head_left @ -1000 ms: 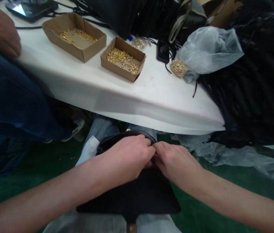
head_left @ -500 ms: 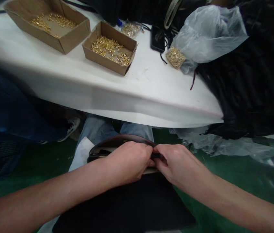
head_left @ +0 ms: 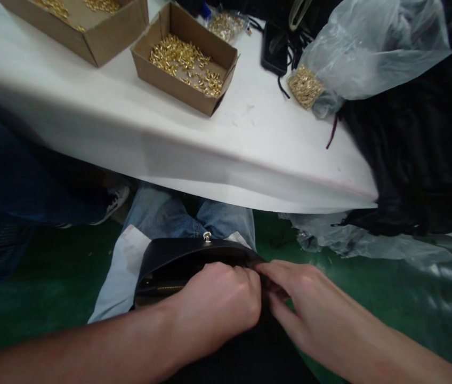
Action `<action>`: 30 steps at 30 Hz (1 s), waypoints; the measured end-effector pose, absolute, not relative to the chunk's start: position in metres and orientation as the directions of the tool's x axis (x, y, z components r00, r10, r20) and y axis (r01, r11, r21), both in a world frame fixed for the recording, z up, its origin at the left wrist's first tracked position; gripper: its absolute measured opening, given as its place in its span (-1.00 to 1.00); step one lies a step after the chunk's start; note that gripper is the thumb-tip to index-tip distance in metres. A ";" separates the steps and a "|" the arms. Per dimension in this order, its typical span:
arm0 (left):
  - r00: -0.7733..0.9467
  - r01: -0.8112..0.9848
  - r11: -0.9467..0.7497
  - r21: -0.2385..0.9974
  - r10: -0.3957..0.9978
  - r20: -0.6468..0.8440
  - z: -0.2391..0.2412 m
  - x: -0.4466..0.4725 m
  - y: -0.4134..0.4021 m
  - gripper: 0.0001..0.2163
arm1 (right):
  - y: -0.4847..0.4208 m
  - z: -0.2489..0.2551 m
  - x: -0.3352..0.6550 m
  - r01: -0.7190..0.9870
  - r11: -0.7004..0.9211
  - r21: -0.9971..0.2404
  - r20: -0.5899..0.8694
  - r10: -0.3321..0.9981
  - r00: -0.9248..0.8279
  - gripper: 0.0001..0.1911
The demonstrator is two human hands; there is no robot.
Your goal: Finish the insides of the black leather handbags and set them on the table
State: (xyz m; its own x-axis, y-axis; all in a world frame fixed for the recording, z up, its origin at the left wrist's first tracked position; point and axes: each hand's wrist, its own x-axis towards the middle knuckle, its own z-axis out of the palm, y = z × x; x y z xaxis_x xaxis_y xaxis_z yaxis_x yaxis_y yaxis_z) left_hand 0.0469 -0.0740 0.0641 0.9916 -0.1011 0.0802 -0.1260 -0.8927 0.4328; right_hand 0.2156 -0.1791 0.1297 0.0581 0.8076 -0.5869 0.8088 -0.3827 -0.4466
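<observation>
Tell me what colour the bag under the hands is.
The bag is black, shown best in the head view.

I see white-covered table point(head_left: 258, 149) across top, two cardboard boxes point(head_left: 170, 88) on it. Green floor point(head_left: 34, 314) beneath, glossy at right. Dark fabric heap point(head_left: 418, 160) at table's right end.

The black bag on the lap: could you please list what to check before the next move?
1. Black bag rests on the lap: ok.
2. Left hand closed over its top edge: ok.
3. Right hand fingertips meet the left hand there: ok.
4. What the fingertips pinch: cannot tell, hidden.
5. Gold stud on the flap in view: ok.
6. Box of gold parts upright on the white table: ok.
</observation>
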 end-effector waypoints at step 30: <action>0.930 0.364 -0.374 0.853 0.197 -0.310 0.053 0.037 -0.071 -0.77 | -0.169 0.102 0.257 0.844 0.283 -0.455 -0.173 0.902 -0.396 -0.69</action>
State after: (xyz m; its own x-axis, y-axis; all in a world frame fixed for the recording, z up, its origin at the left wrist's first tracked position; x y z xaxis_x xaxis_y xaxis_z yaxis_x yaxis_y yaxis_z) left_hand 0.0370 -0.0707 0.0529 0.9301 0.1975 -0.3097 0.3635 -0.3740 0.8532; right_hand 0.2571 -0.1689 0.1016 -0.3957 0.9019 -0.1730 0.8444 0.2833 -0.4546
